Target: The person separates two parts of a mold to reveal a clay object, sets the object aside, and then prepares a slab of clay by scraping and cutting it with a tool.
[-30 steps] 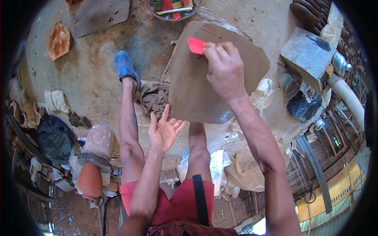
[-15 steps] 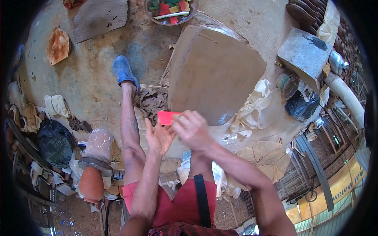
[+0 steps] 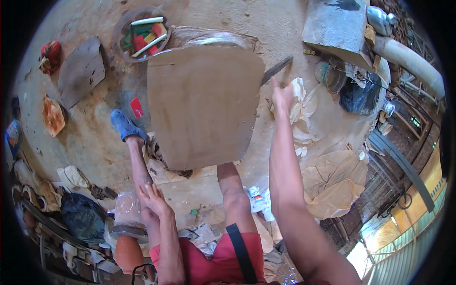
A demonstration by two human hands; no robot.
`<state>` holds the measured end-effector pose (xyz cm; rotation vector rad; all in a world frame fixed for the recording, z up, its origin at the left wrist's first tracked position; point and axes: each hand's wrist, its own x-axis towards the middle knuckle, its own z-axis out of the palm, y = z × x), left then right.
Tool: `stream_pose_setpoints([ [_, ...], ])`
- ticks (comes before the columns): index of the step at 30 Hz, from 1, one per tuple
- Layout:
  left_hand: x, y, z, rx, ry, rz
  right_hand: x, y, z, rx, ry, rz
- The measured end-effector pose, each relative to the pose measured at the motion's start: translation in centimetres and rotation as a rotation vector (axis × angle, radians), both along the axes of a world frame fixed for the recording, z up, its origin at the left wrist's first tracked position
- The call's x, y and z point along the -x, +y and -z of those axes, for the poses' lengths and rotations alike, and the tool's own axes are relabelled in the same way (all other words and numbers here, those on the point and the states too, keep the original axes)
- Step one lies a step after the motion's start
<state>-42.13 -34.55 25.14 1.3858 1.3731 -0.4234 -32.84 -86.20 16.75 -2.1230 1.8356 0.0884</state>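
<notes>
The brown slab point(image 3: 206, 107) sits over the middle of the floor point(image 3: 95, 142), broad and flat-faced, its near edge hiding the lower end of the person's right leg point(image 3: 235, 204). A pale wrinkled sheet point(image 3: 213, 37) shows along its far edge, and dark scraps point(image 3: 153, 148) show by its near left corner. The right hand point(image 3: 283, 98) is just off the slab's right edge, near a dark strip point(image 3: 279, 69) that juts out slantwise there; a finger points toward the strip, but whether they touch, or whether the hand closes on anything, I cannot tell. Pale crumpled sheeting point(image 3: 308, 126) lies right beside this hand, toward the floor's right edge. The left hand point(image 3: 156, 202) is over the left leg near the knee, fingers loosely parted and empty as far as it shows; contact with the leg cannot be made out. A red piece point(image 3: 136, 108) lies flat on the floor off the slab's left edge, just beside the blue shoe point(image 3: 125, 125). By the slab's far left corner stands a round bowl point(image 3: 117, 40) of coloured pieces and white rods. A grey block point(image 3: 336, 28) stands toward the floor's far right corner.
</notes>
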Motion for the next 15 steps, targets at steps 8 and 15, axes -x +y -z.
stream_pose_setpoints([
  [8,-8.6,-9.2,-5.8,-0.304,-0.55,0.622,1.5,-0.6,9.5,-0.262,-0.074,0.065],
  [15,-17.6,-28.3,-11.2,0.157,-0.747,1.016,7.7,7.5,-8.5,-0.632,-0.871,0.278],
])
